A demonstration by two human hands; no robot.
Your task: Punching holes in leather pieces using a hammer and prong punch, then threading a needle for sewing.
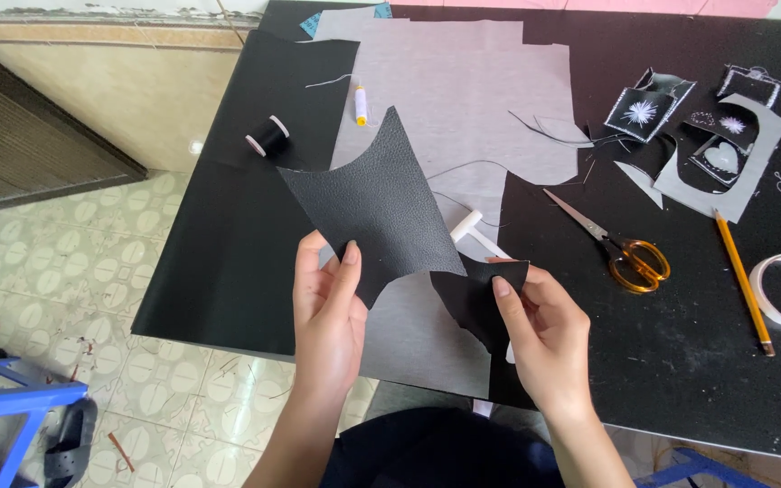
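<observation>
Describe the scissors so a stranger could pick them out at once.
Start at the black table and look right of the large grey fabric sheet. The scissors lie flat there, left of a yellow pencil. Their translucent orange handles and bare metal blades set them apart.

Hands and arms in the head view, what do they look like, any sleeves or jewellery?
Both forearms are bare, with no sleeves in view. The left hand and right hand wear no gloves, rings, watch or bracelets that show. Fingernails are short and unpainted.

Black table (680,361): grey fabric (463,99), scissors (621,248)
</observation>
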